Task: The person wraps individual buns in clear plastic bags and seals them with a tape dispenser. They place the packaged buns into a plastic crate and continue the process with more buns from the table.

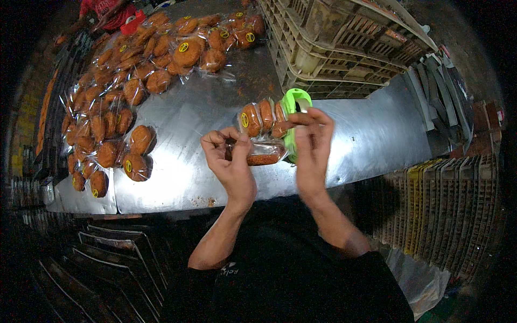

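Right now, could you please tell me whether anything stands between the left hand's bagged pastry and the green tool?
Nothing visible does: in this view the bagged pastry, held by the left hand, appears to reach the green tool. The blurred right hand partly covers the tool's right side.

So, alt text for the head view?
A person's left hand pinches a clear-wrapped brown bun, while the right hand, slightly blurred, is at a bright green device. More wrapped buns, some with yellow stickers, cover the left of a metal table; stacked plastic crates stand at its far side.
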The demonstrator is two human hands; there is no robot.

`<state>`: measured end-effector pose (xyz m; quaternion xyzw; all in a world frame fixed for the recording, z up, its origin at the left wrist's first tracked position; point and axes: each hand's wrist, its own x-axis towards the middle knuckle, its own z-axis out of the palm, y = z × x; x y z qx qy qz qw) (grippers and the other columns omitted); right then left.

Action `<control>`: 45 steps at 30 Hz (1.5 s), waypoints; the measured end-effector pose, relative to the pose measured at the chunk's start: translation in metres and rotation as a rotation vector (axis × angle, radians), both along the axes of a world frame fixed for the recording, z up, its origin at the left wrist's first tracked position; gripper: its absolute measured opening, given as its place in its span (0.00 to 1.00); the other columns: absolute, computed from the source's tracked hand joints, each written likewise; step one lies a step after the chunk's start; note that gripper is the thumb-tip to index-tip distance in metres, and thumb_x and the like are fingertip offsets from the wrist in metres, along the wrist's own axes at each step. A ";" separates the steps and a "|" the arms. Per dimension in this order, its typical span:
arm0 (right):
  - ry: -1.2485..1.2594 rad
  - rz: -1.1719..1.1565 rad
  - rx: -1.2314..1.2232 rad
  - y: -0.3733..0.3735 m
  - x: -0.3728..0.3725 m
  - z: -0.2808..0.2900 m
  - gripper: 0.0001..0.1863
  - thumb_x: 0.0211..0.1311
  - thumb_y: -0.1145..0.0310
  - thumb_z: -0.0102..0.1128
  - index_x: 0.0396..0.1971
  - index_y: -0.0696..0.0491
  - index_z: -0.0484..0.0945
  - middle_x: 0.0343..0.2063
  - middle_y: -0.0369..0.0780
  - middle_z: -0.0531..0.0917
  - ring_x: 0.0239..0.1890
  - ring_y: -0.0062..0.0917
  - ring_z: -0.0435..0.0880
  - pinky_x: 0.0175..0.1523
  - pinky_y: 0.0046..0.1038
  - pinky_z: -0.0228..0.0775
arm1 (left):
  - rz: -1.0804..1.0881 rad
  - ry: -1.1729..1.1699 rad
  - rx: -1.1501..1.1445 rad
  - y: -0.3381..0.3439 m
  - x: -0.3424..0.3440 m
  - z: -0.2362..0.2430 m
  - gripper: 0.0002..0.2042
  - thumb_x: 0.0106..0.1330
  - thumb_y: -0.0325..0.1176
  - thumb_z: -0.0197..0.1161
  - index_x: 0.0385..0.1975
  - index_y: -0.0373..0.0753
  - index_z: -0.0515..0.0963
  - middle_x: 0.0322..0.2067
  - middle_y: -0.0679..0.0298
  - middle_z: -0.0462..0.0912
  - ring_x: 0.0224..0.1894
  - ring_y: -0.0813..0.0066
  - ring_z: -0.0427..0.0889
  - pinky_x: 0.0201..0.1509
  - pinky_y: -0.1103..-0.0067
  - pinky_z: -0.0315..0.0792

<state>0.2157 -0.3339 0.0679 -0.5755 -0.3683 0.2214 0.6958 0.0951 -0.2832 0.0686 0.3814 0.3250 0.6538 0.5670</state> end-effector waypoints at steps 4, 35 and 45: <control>-0.504 -0.157 -0.508 -0.023 0.074 -0.056 0.17 0.65 0.61 0.61 0.42 0.61 0.78 0.41 0.49 0.80 0.43 0.38 0.79 0.50 0.38 0.71 | 0.021 -0.040 -0.057 0.005 0.000 -0.004 0.14 0.65 0.22 0.61 0.37 0.42 0.59 0.33 0.65 0.70 0.33 0.83 0.67 0.38 0.83 0.67; 0.453 0.723 -0.668 0.005 -0.011 0.001 0.18 0.63 0.68 0.61 0.50 0.52 0.68 0.40 0.36 0.72 0.47 0.22 0.71 0.52 0.27 0.65 | -0.410 0.175 0.194 0.013 -0.038 -0.014 0.15 0.65 0.21 0.60 0.35 0.42 0.57 0.34 0.63 0.70 0.39 0.76 0.73 0.44 0.78 0.73; 0.033 0.178 -0.377 0.042 -0.008 -0.024 0.11 0.68 0.67 0.58 0.46 0.52 0.71 0.43 0.35 0.76 0.49 0.22 0.74 0.53 0.27 0.68 | -0.466 0.405 -0.301 0.067 -0.038 -0.064 0.31 0.66 0.41 0.66 0.62 0.26 0.65 0.55 0.46 0.76 0.59 0.62 0.75 0.62 0.70 0.71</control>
